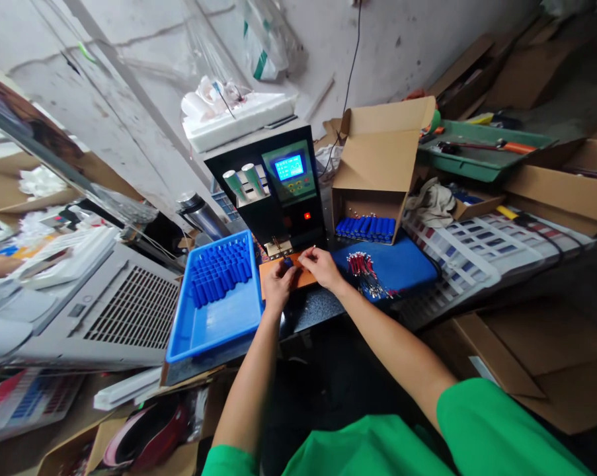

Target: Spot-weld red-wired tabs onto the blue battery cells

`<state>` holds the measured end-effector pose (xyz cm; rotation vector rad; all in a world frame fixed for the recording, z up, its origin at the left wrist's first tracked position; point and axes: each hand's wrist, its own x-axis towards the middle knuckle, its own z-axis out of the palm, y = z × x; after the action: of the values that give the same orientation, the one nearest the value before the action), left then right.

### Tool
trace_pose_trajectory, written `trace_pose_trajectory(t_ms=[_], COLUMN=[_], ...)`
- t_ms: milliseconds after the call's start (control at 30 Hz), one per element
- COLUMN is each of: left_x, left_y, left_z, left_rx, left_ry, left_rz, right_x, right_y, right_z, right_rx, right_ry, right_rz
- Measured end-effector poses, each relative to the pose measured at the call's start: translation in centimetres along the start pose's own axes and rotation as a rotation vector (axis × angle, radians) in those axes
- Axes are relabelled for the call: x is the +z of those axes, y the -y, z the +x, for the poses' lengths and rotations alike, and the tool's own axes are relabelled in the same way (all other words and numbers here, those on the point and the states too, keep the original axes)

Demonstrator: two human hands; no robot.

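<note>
At the front of a black spot welder (291, 218) with a lit blue screen, both hands work over an orange board (305, 276). My left hand (278, 285) is closed around a blue cylindrical battery cell (288, 262), mostly hidden by the fingers, just below the metal electrodes (277, 246). To its right, my right hand (320, 266) is closed in a pinch near the cell; what lies between its fingertips is too small to make out. A blue tray (213, 330) left of the hands holds several rows of blue cells (221, 272).
Right of the welder, red and black wire leads (362, 268) lie on a blue pad (410, 264). An open cardboard box (377, 155) behind them holds more blue cells (366, 228). A steel flask (201, 215) stands behind the tray. White crates (467, 254) are at the right.
</note>
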<state>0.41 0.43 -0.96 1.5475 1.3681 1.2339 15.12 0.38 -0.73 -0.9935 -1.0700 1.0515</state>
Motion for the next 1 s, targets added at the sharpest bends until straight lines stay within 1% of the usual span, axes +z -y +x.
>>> trace_pose_trajectory(t_ms=[167,233,367,633,1000], left_x=[-0.1,0.0,0.0,0.0,0.0], left_y=[0.6,0.8,1.2,1.8,1.5], left_z=[-0.2,-0.2,0.0,0.2,0.1], left_rx=[0.030,0.042,0.058,0.063,0.070], left_ry=[0.013,0.005,-0.011,-0.006,-0.002], left_rz=[-0.040,-0.047,-0.043,-0.067,-0.064], right_x=[1.2,1.5,2.0,2.2,2.1], right_y=[-0.4,-0.9,-1.7,-1.9,-1.8], right_z=[1.0,1.2,1.5,1.7,1.5], right_rx=[-0.003,0.001,-0.003,-0.027,-0.017], right_ry=[0.034,0.050,0.044,0.052,0.053], right_rz=[-0.037,-0.081,-0.194,-0.240,-0.250])
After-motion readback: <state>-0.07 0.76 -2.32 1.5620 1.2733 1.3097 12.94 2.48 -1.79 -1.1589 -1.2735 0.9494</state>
